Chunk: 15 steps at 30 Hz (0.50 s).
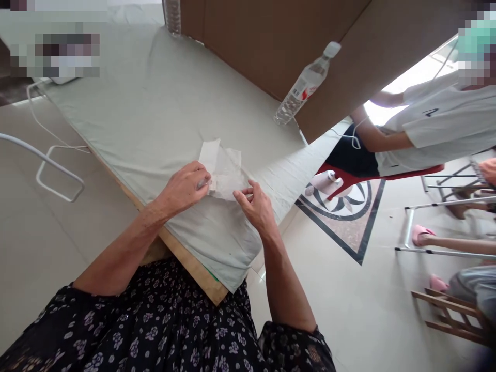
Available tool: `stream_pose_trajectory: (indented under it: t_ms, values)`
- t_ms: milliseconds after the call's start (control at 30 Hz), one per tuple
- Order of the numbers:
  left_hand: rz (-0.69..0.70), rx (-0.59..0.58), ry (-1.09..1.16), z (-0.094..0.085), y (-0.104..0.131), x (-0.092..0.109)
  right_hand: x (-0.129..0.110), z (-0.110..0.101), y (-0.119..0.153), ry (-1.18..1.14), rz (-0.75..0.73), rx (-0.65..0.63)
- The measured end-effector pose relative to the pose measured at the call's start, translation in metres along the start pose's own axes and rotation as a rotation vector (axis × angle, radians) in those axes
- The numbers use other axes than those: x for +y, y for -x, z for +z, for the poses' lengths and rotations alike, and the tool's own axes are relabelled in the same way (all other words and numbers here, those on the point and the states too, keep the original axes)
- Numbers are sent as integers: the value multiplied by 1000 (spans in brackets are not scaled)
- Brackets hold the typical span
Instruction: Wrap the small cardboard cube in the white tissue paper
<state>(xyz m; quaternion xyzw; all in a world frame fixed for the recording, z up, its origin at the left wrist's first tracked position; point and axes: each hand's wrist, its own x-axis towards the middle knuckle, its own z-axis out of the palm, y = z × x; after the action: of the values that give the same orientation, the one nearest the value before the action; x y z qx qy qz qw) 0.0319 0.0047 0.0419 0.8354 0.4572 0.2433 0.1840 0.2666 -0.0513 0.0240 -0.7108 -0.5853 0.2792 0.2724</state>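
A thin white paper tissue [228, 175], creased and partly unfolded, lies on the cloth-covered table between my hands. My left hand [186, 186] has its fingers curled and closed on the tissue's left edge. At the tissue's lower right corner, the thumb and bent fingers of my right hand [256, 204] pinch its edge. The far part of the tissue sticks up in folded flaps. My fingers hide parts of both its edges.
A clear plastic bottle [302, 90] stands beside a large cardboard box [248, 46] on the pale tablecloth [127, 93]. Another bottle [172, 18] is at the back. A seated person in a white shirt [445, 116] is at right. White tubing [58, 160] hangs at left.
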Motion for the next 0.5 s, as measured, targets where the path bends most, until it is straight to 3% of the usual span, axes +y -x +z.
stream_pose_trajectory:
  t_ms: [200,500]
  values:
    - [26,-13,-30,5,0,-3,-6,27,-23,-74,41,142]
    - [-15,-127,-63,3,-7,4,-36,46,-20,-269,-138,297]
